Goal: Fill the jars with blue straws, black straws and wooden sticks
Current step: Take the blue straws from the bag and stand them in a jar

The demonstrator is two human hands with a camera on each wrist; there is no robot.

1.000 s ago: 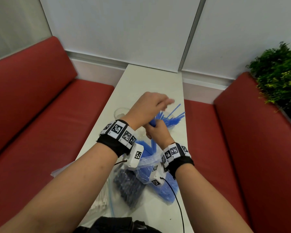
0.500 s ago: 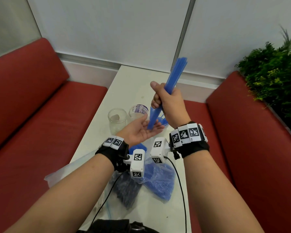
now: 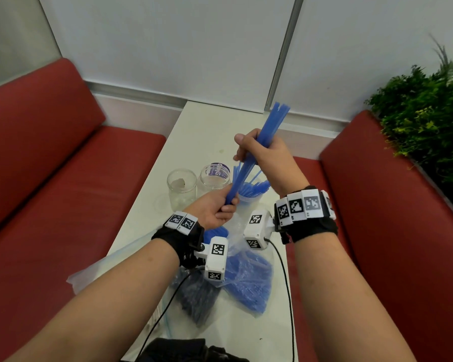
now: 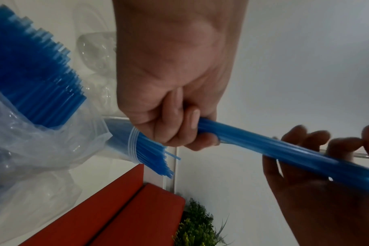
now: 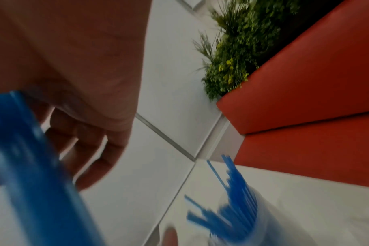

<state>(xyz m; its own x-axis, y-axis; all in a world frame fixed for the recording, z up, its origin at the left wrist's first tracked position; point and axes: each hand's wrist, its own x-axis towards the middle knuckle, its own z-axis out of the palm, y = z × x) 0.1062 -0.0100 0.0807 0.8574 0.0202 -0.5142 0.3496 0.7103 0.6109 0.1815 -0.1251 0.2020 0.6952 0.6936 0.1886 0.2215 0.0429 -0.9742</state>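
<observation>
A bundle of blue straws (image 3: 268, 128) stands tilted above the table, top end leaning away to the right. My right hand (image 3: 256, 155) grips it at the middle. Lower down, my left hand (image 3: 224, 206) curls round its bottom end. In the left wrist view the left fingers (image 4: 187, 126) wrap the bundle (image 4: 284, 151). The right wrist view shows the bundle (image 5: 32, 166) blurred. Behind the hands stand three clear jars: an empty one (image 3: 181, 188), one with a purple label (image 3: 215, 175), and one (image 3: 253, 194) holding several blue straws.
Near me on the white table (image 3: 207, 131) lie a bag of blue straws (image 3: 247, 282), a bag of black straws (image 3: 196, 296) and a clear bag (image 3: 89, 275) at the left edge. Red benches (image 3: 50, 178) flank the table. A green plant (image 3: 429, 105) is at right.
The right hand lifted the blue bundle from the jar and stood it up. The left hand, open under the bundle's lower end half a second ago, now grips that end.
</observation>
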